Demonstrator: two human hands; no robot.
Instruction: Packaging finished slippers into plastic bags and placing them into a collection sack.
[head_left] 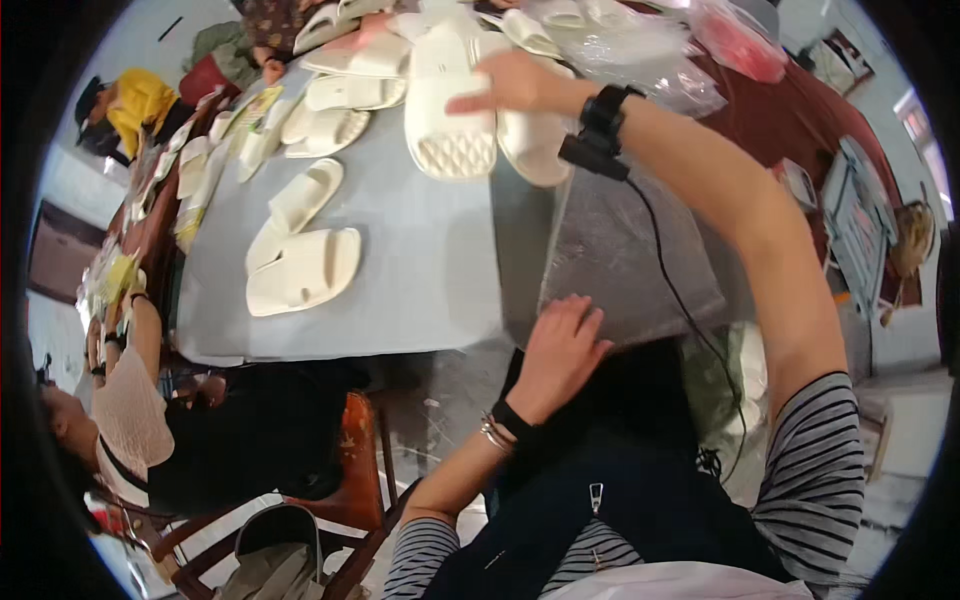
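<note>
My left hand (568,355) lies at the near edge of a clear plastic bag (640,250), its fingers stretched over the film and apart. The bag is spread flat at the table's near right, partly over my lap. Farther away, my right hand (515,85) reaches over a cream slipper (452,125) with a quilted insole. Its fingers look spread, slightly blurred, and point left across the slipper; whether they touch it is unclear. A second cream slipper (535,150) rests just below that hand, partly hidden by it.
On the grey tabletop (420,270), a pair of cream slippers (300,265) lies at the left. More slippers (340,110) are heaped behind, beside crumpled plastic bags (640,65). A co-worker (135,410) sits at the left. A wooden chair (350,470) stands near. A cable (670,270) hangs from my right wrist.
</note>
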